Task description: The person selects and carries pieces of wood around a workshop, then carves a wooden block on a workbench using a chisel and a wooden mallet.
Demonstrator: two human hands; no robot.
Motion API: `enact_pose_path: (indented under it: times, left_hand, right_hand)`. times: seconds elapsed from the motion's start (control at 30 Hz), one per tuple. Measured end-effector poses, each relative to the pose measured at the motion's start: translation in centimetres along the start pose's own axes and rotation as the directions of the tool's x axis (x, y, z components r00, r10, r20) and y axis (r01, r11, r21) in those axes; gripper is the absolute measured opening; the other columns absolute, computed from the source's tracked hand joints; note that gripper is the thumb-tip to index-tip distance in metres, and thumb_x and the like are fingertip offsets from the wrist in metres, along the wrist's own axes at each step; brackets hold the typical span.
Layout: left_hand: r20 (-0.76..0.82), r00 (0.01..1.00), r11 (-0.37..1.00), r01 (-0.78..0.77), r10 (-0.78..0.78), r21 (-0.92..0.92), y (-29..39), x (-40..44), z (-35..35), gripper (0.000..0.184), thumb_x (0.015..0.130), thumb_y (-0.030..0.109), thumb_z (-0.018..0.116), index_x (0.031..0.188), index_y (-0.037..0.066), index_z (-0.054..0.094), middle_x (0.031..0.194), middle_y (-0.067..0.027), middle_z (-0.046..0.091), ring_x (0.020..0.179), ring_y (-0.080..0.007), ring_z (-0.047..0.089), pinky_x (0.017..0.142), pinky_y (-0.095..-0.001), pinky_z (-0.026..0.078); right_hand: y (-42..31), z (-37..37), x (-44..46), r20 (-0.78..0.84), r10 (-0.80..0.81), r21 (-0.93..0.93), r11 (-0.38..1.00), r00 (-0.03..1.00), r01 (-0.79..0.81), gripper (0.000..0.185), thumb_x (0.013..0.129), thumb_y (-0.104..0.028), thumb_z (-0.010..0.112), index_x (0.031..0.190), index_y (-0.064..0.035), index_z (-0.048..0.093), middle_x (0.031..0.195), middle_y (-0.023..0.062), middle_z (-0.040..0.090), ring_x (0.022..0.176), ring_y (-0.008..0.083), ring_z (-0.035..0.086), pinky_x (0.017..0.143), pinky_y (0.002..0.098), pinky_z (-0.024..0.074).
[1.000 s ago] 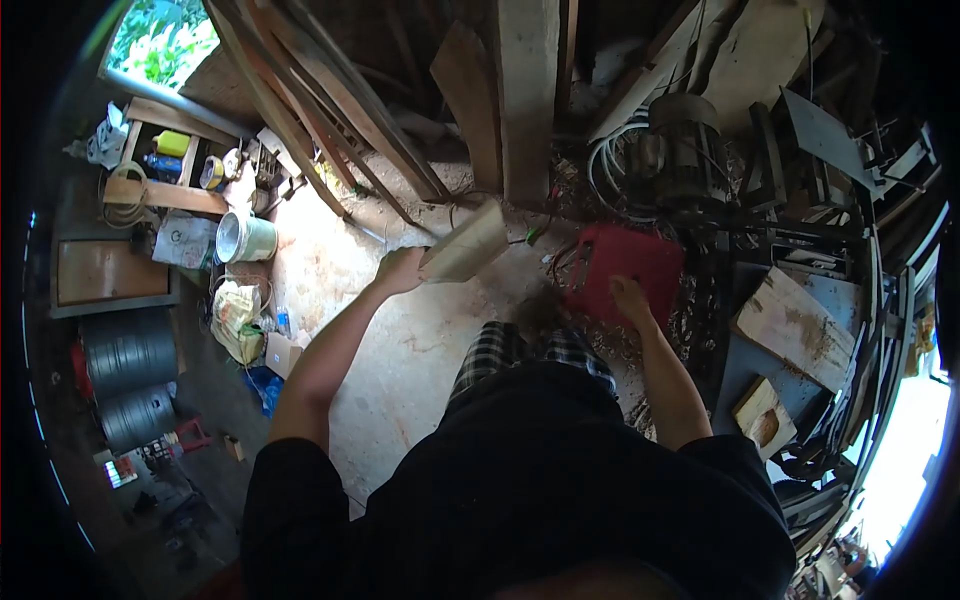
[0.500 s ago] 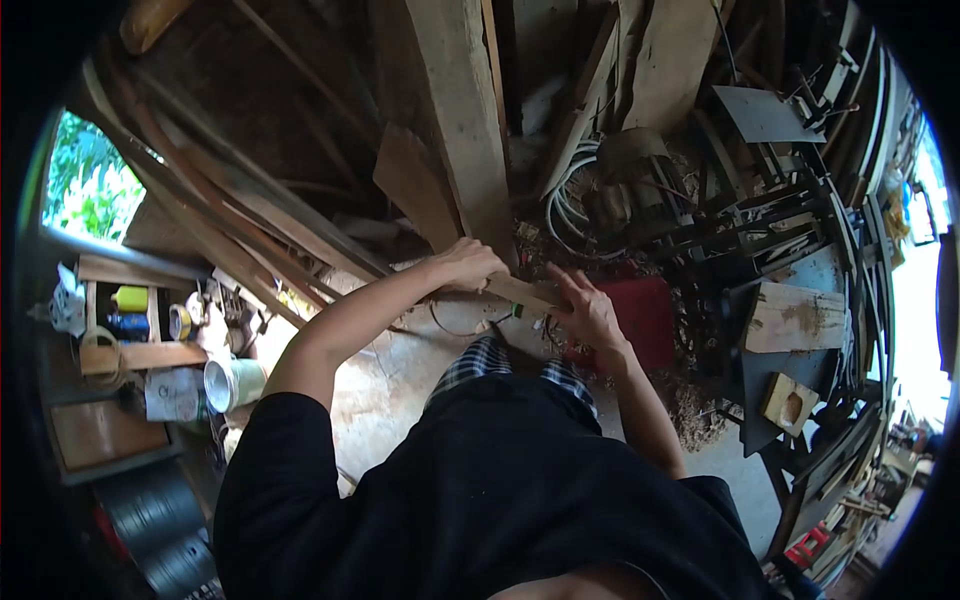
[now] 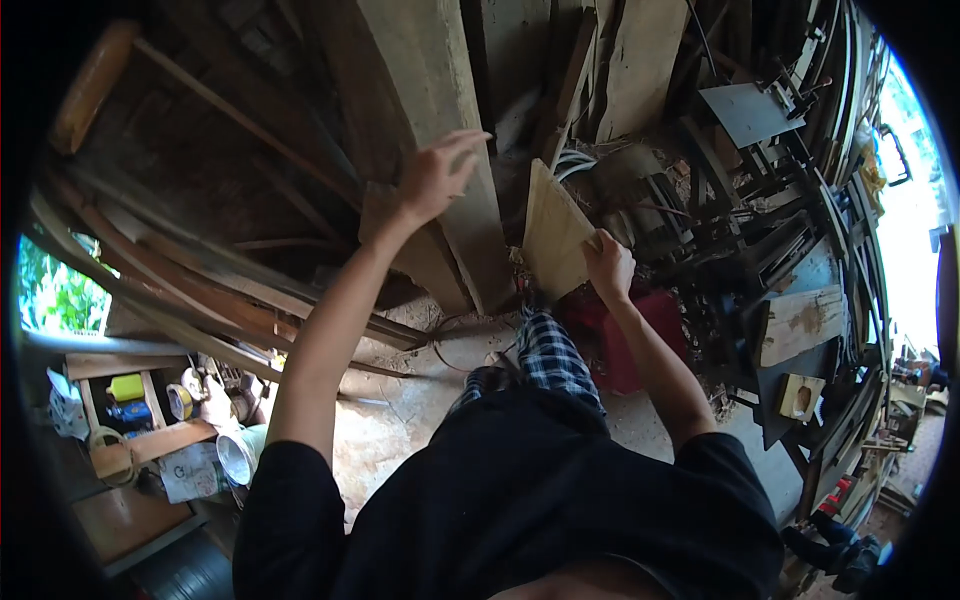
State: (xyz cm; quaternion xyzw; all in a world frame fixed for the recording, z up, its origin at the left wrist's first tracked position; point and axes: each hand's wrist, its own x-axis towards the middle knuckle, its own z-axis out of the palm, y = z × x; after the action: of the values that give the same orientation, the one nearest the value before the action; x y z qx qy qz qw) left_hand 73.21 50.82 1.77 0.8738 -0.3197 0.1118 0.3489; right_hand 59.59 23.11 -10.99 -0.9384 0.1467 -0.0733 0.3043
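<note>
My right hand (image 3: 609, 268) is closed around the edge of a pale wooden board (image 3: 556, 236), which stands tilted in front of my legs. My left hand (image 3: 440, 178) is raised with its fingers apart and holds nothing. It hovers before a tall, wide plank (image 3: 432, 75) that leans at the back; whether it touches the plank I cannot tell. A shorter brown board (image 3: 425, 262) leans beside that plank, below my left hand.
Long curved timbers (image 3: 230, 290) lean along the left. A red stool-like object (image 3: 640, 345) stands by my right leg, near dark machinery (image 3: 720, 220). A white bucket (image 3: 240, 455) and a wooden rack (image 3: 150, 450) are at lower left. Wood shavings litter the floor.
My left hand has let go of the board and moved up and forward, its fingers spreading. My right hand now grips the board, which has turned so its broad face shows.
</note>
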Motion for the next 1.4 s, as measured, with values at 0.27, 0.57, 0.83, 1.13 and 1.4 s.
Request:
enact_pose_path:
  times: [0.27, 0.57, 0.83, 1.13, 1.4]
  left_hand:
    - [-0.229, 0.891, 0.830, -0.235, 0.391, 0.505, -0.9, 14.9, -10.7, 0.026, 0.090, 0.005, 0.059, 0.115, 0.009, 0.067, 0.121, -0.0078, 0.065, 0.112, -0.0255, 0.061, 0.094, -0.0347, 0.048]
    - [0.115, 0.959, 0.271, -0.186, 0.258, 0.944, -3.8, 27.8, -10.7, 0.032, 0.088, 0.021, 0.063, 0.119, 0.026, 0.067, 0.138, 0.0056, 0.053, 0.131, -0.0228, 0.044, 0.113, -0.0510, 0.027]
    - [0.182, 0.966, 0.181, -0.215, 0.182, 0.960, -5.0, 27.6, -9.9, 0.029, 0.090, 0.028, 0.060, 0.118, 0.028, 0.068, 0.138, 0.0053, 0.054, 0.131, -0.0259, 0.043, 0.115, -0.0562, 0.021]
    - [0.182, 0.965, 0.121, -0.207, 0.189, 0.971, -6.1, 27.2, -9.8, 0.026, 0.092, 0.033, 0.056, 0.114, 0.032, 0.069, 0.134, 0.0057, 0.058, 0.132, -0.0267, 0.042, 0.117, -0.0539, 0.016]
    - [0.198, 0.967, 0.117, -0.217, 0.160, 0.969, -6.3, 27.0, -9.9, 0.025, 0.093, 0.032, 0.056, 0.113, 0.030, 0.070, 0.134, 0.0024, 0.057, 0.133, -0.0274, 0.040, 0.118, -0.0529, 0.014]
  right_hand:
    - [0.1, 6.7, 13.4, 0.173, -0.200, 0.101, 0.978, 0.964, 0.185, 0.026, 0.078, -0.028, 0.066, 0.096, -0.0097, 0.066, 0.082, 0.0183, 0.067, 0.081, 0.0393, 0.065, 0.071, 0.0483, 0.0517]
    - [-0.6, 13.2, 24.7, 0.383, -0.389, 0.288, 0.912, 0.838, 0.291, 0.017, 0.081, -0.024, 0.064, 0.093, -0.0118, 0.067, 0.081, 0.0160, 0.068, 0.077, 0.0358, 0.066, 0.069, 0.0474, 0.0520]
    - [-5.2, 20.8, 33.2, 0.620, -0.692, 0.390, 0.681, 0.370, 0.620, 0.019, 0.079, -0.024, 0.065, 0.095, -0.0166, 0.071, 0.085, 0.0094, 0.070, 0.083, 0.0312, 0.068, 0.071, 0.0429, 0.0545]
    - [-5.8, 29.2, 33.0, 0.624, -0.504, 0.135, 0.822, 0.597, 0.553, 0.022, 0.089, -0.018, 0.052, 0.105, -0.0184, 0.067, 0.118, 0.0038, 0.063, 0.103, 0.0241, 0.064, 0.075, 0.0360, 0.0574]
    - [-4.2, 29.5, 33.5, 0.546, -0.541, 0.214, 0.828, 0.640, 0.517, 0.031, 0.080, -0.025, 0.066, 0.109, -0.0153, 0.063, 0.110, 0.0061, 0.061, 0.101, 0.0282, 0.063, 0.075, 0.0392, 0.0574]
